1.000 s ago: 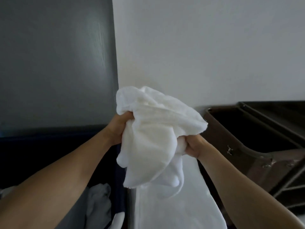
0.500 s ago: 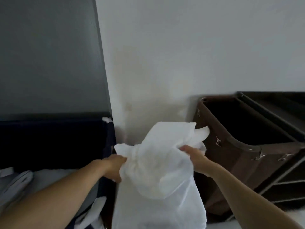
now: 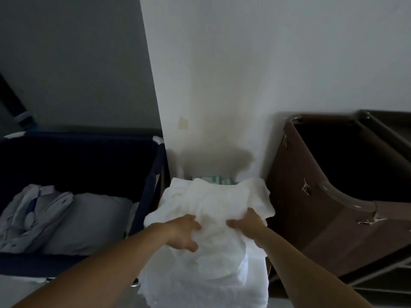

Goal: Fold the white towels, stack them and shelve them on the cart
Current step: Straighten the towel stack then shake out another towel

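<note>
Two hands, left hand (image 3: pixel 181 233) and right hand (image 3: pixel 249 225), grip the crumpled white towel (image 3: pixel 218 201); navy bin (image 3: pixel 89 161) holds pale linen (image 3: pixel 66 214)

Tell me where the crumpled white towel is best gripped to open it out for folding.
Likely its two far corners, reached from above: the white towel lies bunched on the pile, flaps sticking out left and right. The left hand and right hand grip its near middle.

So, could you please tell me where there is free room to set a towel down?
The brown bin on the right shows nothing inside, though its depth is dark. The blue bin looks bare at its back, behind the grey linen. The gap between the bins is crowded: the towel fills it, held by the left hand and right hand.
</note>
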Available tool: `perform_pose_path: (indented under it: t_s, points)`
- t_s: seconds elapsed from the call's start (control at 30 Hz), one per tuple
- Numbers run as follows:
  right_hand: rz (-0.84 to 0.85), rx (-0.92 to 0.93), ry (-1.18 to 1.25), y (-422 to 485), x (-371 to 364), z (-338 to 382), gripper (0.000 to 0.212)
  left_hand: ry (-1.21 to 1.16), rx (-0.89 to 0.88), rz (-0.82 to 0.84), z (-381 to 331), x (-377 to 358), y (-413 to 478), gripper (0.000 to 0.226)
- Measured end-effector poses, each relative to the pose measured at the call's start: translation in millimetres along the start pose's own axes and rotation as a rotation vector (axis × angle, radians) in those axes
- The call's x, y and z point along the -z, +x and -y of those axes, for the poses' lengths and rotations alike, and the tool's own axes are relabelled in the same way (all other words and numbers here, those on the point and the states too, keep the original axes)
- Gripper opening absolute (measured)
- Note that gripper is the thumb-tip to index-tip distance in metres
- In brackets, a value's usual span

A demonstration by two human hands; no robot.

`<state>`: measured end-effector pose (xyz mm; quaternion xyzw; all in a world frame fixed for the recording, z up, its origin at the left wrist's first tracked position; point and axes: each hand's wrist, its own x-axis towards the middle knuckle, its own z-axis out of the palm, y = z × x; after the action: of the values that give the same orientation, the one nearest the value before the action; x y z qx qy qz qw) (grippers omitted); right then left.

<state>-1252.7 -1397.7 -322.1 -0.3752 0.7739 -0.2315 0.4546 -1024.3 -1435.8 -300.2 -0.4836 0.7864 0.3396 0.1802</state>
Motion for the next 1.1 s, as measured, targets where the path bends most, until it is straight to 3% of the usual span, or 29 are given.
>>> perform_pose_path:
  t_s: [0.1,0.17,0.27,0.3,0.43,0.53,0.6,0.67,0.77,0.9,1.0,1.1]
  points:
    - [-0.011,0.178,-0.180,0,-3,10,0.075,-0.139,-0.039,-0.216,-11,21,1,0.084]
    - [-0.052,0.380,-0.276,-11,1,29,0.060,-0.360,-0.105,-0.355,-25,41,-2,0.085]
    - [0.057,0.672,-0.371,-38,7,46,0.032,-0.817,-0.172,-0.251,-49,70,-9,0.074]
    - [0.104,0.716,-0.398,-45,7,45,0.031,-0.852,-0.161,-0.196,-55,76,-12,0.069]
    - [0.169,0.639,-0.403,-54,14,35,0.036,-0.383,-0.046,-0.146,-62,69,-9,0.052]
    - [0.300,0.570,-0.317,-52,21,20,0.029,-0.311,-0.033,-0.080,-56,52,-8,0.029]
    - [0.346,0.454,-0.312,-49,25,13,0.022,-0.321,-0.007,-0.059,-49,45,-10,0.019]
    - [0.270,0.316,-0.291,-44,28,12,0.042,-0.435,0.008,-0.138,-45,40,-10,0.017]
    - [0.112,0.217,-0.004,-41,28,21,0.059,-0.690,-0.077,-0.275,-48,39,-13,0.011]
    - [0.135,0.232,0.248,-48,27,46,0.059,-0.719,-0.239,-0.267,-62,35,-24,0.016]
    - [0.107,0.365,0.220,-49,28,61,0.044,-0.710,-0.288,-0.260,-66,37,-29,0.023]
    - [0.126,0.495,0.152,-52,32,68,0.048,-0.731,-0.335,-0.259,-64,45,-36,0.024]
